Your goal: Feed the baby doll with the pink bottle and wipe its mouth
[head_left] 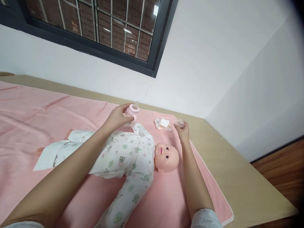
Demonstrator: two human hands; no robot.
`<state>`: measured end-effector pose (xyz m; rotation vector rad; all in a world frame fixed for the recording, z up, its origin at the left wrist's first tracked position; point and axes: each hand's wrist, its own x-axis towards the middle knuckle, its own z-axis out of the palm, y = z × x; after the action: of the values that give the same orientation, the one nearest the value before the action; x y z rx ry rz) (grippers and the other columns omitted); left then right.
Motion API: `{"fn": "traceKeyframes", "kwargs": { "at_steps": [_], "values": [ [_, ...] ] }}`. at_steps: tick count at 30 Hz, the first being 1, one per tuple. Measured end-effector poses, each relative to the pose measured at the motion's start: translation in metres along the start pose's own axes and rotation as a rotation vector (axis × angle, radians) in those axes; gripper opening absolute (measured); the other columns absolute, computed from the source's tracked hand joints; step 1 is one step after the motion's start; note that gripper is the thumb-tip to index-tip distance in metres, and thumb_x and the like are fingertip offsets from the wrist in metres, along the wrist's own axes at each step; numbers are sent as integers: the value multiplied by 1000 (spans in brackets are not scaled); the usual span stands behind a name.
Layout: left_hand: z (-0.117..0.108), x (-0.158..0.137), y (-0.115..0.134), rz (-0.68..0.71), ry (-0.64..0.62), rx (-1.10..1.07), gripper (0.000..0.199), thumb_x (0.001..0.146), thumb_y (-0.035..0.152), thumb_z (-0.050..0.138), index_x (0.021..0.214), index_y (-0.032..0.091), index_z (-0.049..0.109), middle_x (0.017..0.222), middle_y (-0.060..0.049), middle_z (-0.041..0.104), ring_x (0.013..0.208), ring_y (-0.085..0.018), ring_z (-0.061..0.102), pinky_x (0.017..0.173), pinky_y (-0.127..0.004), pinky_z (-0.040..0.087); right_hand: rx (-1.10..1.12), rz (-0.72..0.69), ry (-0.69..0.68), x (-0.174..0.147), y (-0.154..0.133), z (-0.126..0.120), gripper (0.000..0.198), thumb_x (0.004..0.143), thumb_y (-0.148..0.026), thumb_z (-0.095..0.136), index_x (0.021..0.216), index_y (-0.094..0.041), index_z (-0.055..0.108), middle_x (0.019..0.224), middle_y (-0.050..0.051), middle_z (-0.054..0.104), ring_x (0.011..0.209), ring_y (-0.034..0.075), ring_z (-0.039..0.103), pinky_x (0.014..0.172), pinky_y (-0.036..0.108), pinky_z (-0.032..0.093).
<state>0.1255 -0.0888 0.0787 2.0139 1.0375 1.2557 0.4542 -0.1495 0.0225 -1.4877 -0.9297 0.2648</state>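
My left hand (118, 118) is wrapped round a baby bottle (133, 110) with a pink collar and a clear teat, held above the doll's chest. Between the fingers of my right hand (183, 130) is a clear bottle cap (180, 123), just beyond the doll's head. The baby doll (133, 155) lies on its back in white clothes with a green print, its head toward the right. A small clear packet with a white square piece (163, 123) rests on the pink blanket between my hands.
The pink blanket (21, 110) covers most of the wooden table (220, 158), with creases at the left. A white wall (190, 63) and a dark-framed window (152, 65) stand behind. A small white hook-shaped thing (222, 138) is at the table's back right edge.
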Motion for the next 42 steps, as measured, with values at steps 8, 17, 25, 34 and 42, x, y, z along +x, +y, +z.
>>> {"fn": "traceKeyframes", "kwargs": {
  "at_steps": [8, 17, 25, 34, 42],
  "values": [
    [31, -38, 48, 239, -143, 79, 62, 71, 21, 61, 132, 22, 56, 128, -5, 58, 119, -26, 54, 103, -38, 42, 216, -362, -335, -85, -116, 1, 67, 74, -43, 70, 134, -30, 42, 132, 7, 53, 116, 20, 56, 100, 40, 48],
    [32, -49, 61, 279, -169, 201, 67, 75, 27, 60, 140, 22, 47, 125, -7, 59, 117, -28, 54, 105, -44, 38, 73, -457, -363, -117, -123, 16, 60, 80, -43, 65, 135, -32, 43, 137, 5, 50, 127, 24, 48, 107, 47, 42],
    [31, -55, 70, 332, -115, 218, 66, 76, 28, 60, 139, 20, 44, 121, -7, 61, 113, -28, 55, 102, -44, 38, 87, -412, -426, -127, -123, 23, 71, 80, -43, 65, 142, -33, 32, 139, 6, 47, 127, 23, 49, 106, 47, 44],
    [34, -61, 71, 462, -30, 306, 63, 83, 28, 62, 140, 25, 37, 123, -6, 59, 114, -26, 55, 101, -41, 37, 200, -381, -410, -128, -124, 24, 88, 75, -45, 69, 147, -34, 19, 137, 8, 46, 124, 23, 51, 98, 42, 53],
    [8, -79, 102, 571, -12, 250, 41, 91, 29, 56, 131, 33, 50, 127, -1, 58, 119, -25, 53, 100, -41, 45, 193, -360, -201, -68, -97, 6, 92, 72, -44, 69, 146, -33, 15, 140, 11, 42, 115, 22, 56, 88, 38, 55]
  ]
}}
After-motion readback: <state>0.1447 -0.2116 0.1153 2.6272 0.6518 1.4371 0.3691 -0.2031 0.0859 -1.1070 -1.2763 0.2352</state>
